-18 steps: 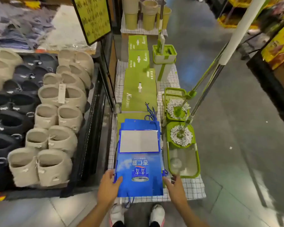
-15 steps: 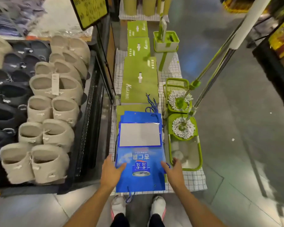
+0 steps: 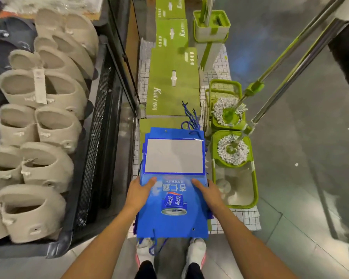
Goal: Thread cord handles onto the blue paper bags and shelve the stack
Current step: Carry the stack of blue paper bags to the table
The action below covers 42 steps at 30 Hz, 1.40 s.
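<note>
Straight ahead and low down: stack of blue bags (image 3: 173,218), lying flat on the nearest of a row of green boxes (image 3: 172,87), over a checked cloth (image 3: 248,218). Near end jutting past the front edge, above two white shoes (image 3: 196,252). Glossy blue top face, big grey panel (image 3: 174,156) across the far half, white lettering and a small printed label nearer in, upside down from here. Blue cords (image 3: 190,117) bunched at the far right corner, one loose cord (image 3: 155,246) dangling off the near end. Left hand (image 3: 138,193) gripping the left side of the stack, right hand (image 3: 209,193) gripping the right side. Thumbs on top, fingers tucked down over the edges.

Tight on both flanks: black wire rack (image 3: 97,137) of beige slippers (image 3: 38,168) close on the left, green mop bucket (image 3: 236,178) just beside the right edge. Taller green box right behind the far end. Open grey floor (image 3: 300,158) off to the right, past two slanting mop poles (image 3: 286,63).

Lower bags mostly covered by the top one, only offset blue corners showing at the far end. Fingertips out of sight at the stack's sides. Lettering too blurred to read.
</note>
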Motion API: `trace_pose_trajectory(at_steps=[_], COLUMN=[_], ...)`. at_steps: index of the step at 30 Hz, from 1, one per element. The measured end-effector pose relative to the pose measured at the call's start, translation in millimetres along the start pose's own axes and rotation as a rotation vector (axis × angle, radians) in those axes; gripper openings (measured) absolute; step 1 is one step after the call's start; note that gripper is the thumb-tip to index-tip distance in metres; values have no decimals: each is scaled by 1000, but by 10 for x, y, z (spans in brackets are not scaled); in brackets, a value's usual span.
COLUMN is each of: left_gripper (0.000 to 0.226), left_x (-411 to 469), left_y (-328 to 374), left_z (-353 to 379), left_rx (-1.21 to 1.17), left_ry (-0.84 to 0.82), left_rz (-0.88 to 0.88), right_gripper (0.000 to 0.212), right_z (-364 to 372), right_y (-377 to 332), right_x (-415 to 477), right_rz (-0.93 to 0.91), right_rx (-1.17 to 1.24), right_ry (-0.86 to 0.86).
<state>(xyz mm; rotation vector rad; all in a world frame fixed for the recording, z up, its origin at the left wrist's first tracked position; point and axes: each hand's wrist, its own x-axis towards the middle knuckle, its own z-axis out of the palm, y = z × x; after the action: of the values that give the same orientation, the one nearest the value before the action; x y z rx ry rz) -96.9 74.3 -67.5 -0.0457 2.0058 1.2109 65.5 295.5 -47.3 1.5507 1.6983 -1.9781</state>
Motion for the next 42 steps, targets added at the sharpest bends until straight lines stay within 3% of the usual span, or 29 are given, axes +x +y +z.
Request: trace_pose_trajectory(at_steps=[2,5,11,14,18,21,25,27,36,42], left_gripper=[36,33,62,57,64,67,46,46,48,45], left_x=[-57,-88,-69,-55,-60,-74,-129,-137,-466,-1038], left_y=[114,139,95,65,35,23,77,75,-4,333], left_z=[19,40,-17,-37,5,-12,-96,-102,1,-224], left_rx=[-30,-14,70,48,-38,-100,-209,-234,-308,-313], left_ry=[-15,-13,51,48,61,-18,-180,-214,-159,-138], left_rz=[-37,-76,-170,-177,-248,-269,-276,-263,-217,-103], right_gripper=[22,26,57,80,72,74,52,54,46,43], right_z=[19,75,212,282,331,254,113,68,-34,-79], right_y=[-36,8,70,221,158,96,-15,-59,-67,-218], right_x=[-2,-22,-24,125,37,-27,-62,-61,-431,-1115], right_rz=[-16,1,57,71,43,78,121,146,88,6], right_rx=[21,52,14,-64,-89,-19,30,39,140,186], right_ry=[-28,-29,45,158,233,149,29,-18,-210,-187])
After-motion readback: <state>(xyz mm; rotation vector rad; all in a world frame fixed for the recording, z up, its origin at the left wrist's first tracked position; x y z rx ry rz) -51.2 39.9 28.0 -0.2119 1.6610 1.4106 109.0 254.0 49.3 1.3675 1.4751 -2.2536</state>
